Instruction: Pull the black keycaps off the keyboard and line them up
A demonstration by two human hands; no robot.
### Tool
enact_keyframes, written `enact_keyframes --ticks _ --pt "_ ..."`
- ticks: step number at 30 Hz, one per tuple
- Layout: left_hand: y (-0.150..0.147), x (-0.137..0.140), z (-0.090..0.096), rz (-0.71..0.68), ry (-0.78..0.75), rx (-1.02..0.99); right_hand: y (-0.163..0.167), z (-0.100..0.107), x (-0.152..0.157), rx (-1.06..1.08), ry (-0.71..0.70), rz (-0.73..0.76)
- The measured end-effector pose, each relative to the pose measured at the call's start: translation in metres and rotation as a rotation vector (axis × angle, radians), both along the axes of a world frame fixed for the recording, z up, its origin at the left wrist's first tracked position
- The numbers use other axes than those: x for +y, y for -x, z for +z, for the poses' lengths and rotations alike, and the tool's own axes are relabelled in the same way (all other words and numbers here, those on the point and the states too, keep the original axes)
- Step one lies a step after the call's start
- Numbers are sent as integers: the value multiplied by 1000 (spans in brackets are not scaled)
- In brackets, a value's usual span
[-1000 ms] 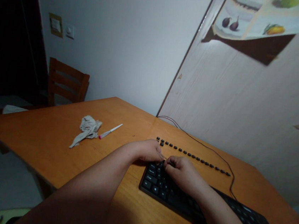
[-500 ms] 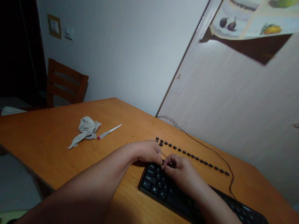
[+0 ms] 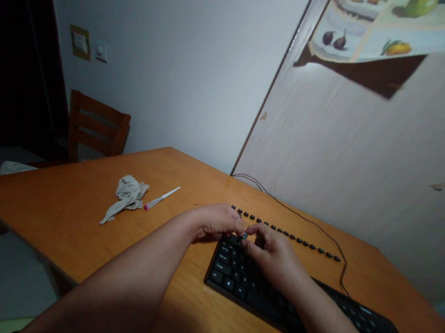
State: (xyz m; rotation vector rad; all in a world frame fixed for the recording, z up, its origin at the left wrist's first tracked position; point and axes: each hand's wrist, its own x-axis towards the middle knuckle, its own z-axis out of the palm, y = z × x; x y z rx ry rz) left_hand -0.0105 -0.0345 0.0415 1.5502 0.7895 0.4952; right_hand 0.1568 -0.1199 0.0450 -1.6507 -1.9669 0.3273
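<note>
A black keyboard (image 3: 248, 297) lies slanted on the wooden table, its far left corner under both my hands. My left hand (image 3: 220, 223) is closed just above that corner, and a thin wire-like strand shows at its fingertips; what they grip is mostly hidden. From the right, my right hand (image 3: 273, 251) meets it, thumb and forefinger pinched around a small dark keycap (image 3: 244, 236) with a bluish glint. Behind the hands, a row of loose black keycaps (image 3: 293, 237) runs across the table, its left end partly covered by my left hand.
A crumpled grey cloth (image 3: 128, 193) and a white brush-like tool (image 3: 162, 198) with a pink end lie on the left. The dark cable (image 3: 301, 213) curves behind the keycaps along the wall. A wooden chair (image 3: 98, 127) stands beyond the table.
My right thumb and forefinger have spread a little, and the small dark keycap now shows between the hands. The view has shifted slightly; the cloth and keyboard have stayed put.
</note>
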Motion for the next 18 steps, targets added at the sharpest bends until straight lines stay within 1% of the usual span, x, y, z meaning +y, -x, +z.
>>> enact_keyframes --ticks 3,6,8,11,13,18 --pt "1 3 -1 -1 12 -14 -4 -2 3 11 -14 -11" --pt "1 11 -5 53 -6 -10 -12 -6 10 26 -19 -48" --pt "0 17 -9 101 -22 -6 -19 -8 17 57 12 -70" --pt "0 24 -13 186 -26 27 -32 -9 31 114 87 -79" --pt "0 26 -14 225 -21 46 -40 -9 43 127 93 -98" --pt "0 24 -13 245 -6 87 -50 -12 71 111 110 -155"
